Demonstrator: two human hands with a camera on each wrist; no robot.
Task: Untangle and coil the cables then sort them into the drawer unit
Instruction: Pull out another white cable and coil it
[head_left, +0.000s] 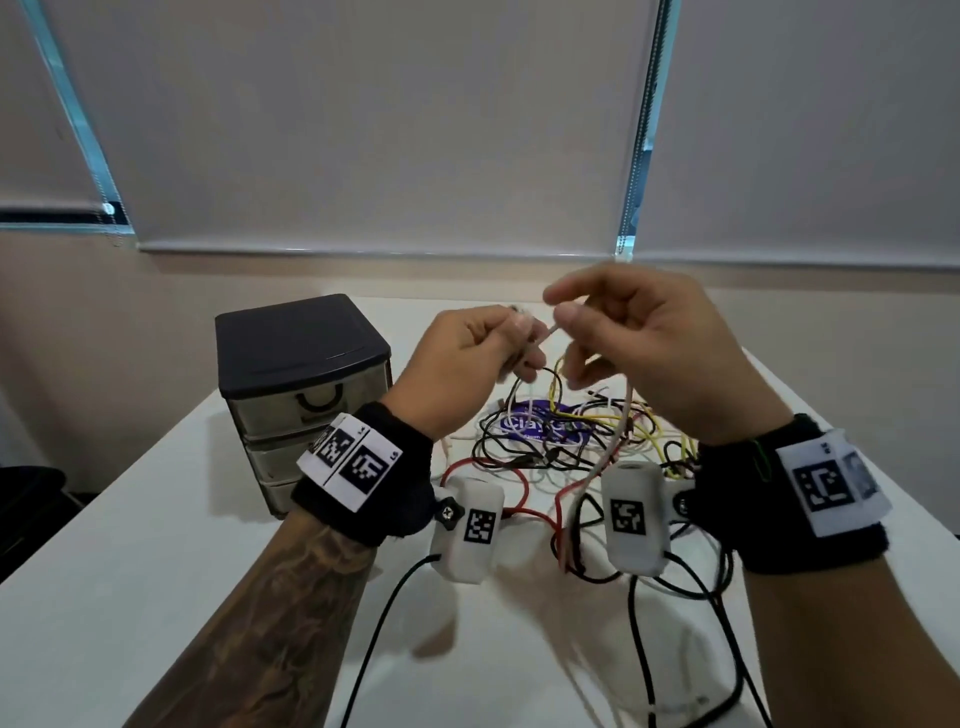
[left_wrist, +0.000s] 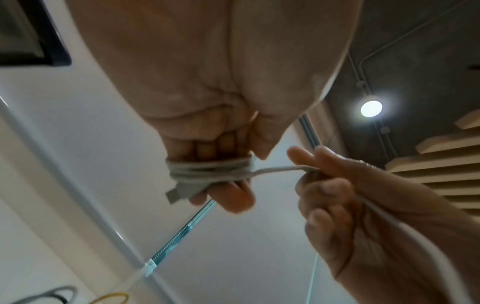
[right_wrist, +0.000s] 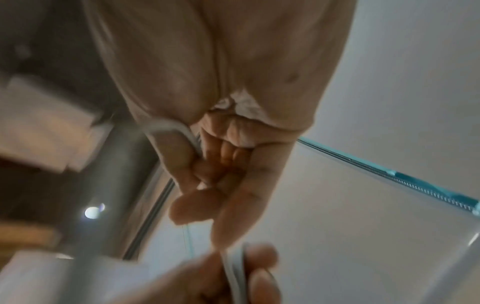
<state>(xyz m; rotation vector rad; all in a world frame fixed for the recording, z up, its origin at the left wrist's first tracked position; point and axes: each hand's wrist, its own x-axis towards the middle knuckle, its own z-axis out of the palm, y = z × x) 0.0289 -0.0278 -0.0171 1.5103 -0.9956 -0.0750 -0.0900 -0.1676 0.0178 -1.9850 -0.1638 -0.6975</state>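
Observation:
Both hands are raised above the table. My left hand (head_left: 498, 343) (left_wrist: 218, 164) holds a white USB cable (left_wrist: 210, 170) wound in several turns round its curled fingers, the USB plug (left_wrist: 179, 192) sticking out by the thumb. My right hand (head_left: 597, 322) (right_wrist: 207, 185) pinches the same white cable (right_wrist: 187, 135) a short way to the right, and its free length (head_left: 608, 452) hangs down to the table. A tangle of black, yellow, white and red cables (head_left: 561, 441) lies on the table below the hands. The drawer unit (head_left: 306, 384) stands at the left, drawers closed.
A purple-labelled packet (head_left: 540, 428) lies under the tangle. Black wrist-camera leads (head_left: 675, 597) trail over the near right of the white table (head_left: 156, 545). Window blinds (head_left: 363, 130) hang behind.

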